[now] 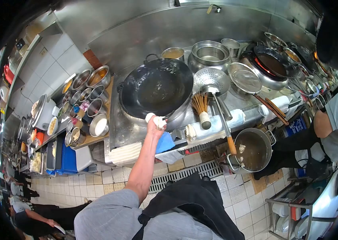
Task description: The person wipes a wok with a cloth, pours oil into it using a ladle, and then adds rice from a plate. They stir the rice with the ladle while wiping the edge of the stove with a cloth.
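My left hand is closed around a folded white cloth at the near rim of a large black wok. The wok sits on the stove, its inside dark and glossy, with a loop handle at the far rim. My right hand is not in view. A blue cloth hangs at the stove edge just below my left hand. To the right of the wok lie a bamboo wok brush, a perforated skimmer and a wooden-handled tool.
Steel bowls of ingredients crowd the left counter. A steel pot stands behind the skimmer. Low on the right is a large pot of murky liquid. A second wok sits further right. Another person stands at the right edge.
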`<state>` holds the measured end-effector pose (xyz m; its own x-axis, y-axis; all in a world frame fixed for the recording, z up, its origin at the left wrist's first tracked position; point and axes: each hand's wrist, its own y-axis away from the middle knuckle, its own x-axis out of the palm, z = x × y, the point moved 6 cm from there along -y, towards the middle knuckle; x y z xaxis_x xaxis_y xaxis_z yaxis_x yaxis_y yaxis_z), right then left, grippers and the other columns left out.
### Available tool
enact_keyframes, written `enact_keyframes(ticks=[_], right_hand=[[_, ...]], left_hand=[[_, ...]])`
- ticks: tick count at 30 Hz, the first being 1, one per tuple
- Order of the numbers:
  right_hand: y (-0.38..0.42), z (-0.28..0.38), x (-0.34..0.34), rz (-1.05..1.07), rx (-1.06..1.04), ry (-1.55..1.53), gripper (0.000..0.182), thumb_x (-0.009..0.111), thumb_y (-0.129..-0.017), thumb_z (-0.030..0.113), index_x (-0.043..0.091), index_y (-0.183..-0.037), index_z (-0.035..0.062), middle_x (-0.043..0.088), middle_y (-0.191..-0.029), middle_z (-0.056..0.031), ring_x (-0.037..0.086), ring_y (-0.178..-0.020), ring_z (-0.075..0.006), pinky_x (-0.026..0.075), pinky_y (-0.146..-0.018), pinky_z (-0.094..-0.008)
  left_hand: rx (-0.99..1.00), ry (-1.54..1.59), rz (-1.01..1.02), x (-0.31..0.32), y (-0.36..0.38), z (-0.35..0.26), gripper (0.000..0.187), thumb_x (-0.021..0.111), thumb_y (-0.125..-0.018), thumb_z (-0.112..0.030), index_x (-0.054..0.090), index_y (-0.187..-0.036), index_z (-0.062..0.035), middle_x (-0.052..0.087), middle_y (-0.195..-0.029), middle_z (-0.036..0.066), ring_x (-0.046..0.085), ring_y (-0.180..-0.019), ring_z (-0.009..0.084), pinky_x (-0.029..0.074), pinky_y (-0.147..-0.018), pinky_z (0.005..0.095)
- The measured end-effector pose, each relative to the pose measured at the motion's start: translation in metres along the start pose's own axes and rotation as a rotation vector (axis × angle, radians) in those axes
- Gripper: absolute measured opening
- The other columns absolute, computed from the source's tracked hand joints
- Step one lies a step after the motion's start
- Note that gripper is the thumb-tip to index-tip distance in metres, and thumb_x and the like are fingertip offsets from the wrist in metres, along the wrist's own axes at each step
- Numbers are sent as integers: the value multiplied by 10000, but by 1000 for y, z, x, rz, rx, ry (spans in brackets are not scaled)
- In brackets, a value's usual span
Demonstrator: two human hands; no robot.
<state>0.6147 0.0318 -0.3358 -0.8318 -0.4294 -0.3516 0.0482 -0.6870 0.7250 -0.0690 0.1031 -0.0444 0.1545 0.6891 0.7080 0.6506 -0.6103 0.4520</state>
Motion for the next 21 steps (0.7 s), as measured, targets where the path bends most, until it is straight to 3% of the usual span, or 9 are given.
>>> enact_keyframes(ticks=[5,7,13,16,19,21], right_hand=[[-6,-18,5,18,2,1,169,558,-748,91,542,-605,3,535,-533,-92,517,-454,-192,401,-401,-351],[-14,-28,8,31,-4,3,158,553,-751,89,551,-622,-1,546,-546,-98,523,-461,-194,405,-402,-351],[-50,-50,24,121,20,-45,136,538,-761,83,581,-673,-12,579,-588,-114,540,-481,-201,420,-403,-352],[20,70,5,-21,90,29,201,535,-781,91,618,-921,-28,630,-751,-147,600,-569,-233,496,-431,-361],[5,78,15,86,60,49,335,554,-791,118,576,-1089,-33,634,-846,-157,630,-636,-257,542,-465,-381],[3,84,13,90,40,57,331,571,-785,126,581,-1075,-32,634,-839,-156,630,-636,-253,537,-458,-373]], left_hand=[[93,-94,-37,-15,19,-30,113,528,-795,-206,529,-837,-101,580,-686,93,626,-589,286,439,-400,343],[217,-181,-148,-20,32,-47,97,542,-787,-184,530,-814,-92,578,-658,87,615,-546,262,444,-391,339],[289,-289,-260,-29,65,-93,42,559,-773,-115,531,-782,-85,558,-628,50,572,-484,208,461,-399,357],[288,-357,-368,-22,92,-113,40,550,-792,-119,534,-782,-83,536,-596,45,548,-458,197,469,-406,364],[314,-315,-316,-23,97,-132,36,541,-797,-107,528,-774,-81,530,-589,48,547,-459,192,477,-414,374],[291,-394,-329,-24,108,-145,57,530,-809,-129,529,-759,-103,537,-585,35,545,-453,188,455,-395,356]])
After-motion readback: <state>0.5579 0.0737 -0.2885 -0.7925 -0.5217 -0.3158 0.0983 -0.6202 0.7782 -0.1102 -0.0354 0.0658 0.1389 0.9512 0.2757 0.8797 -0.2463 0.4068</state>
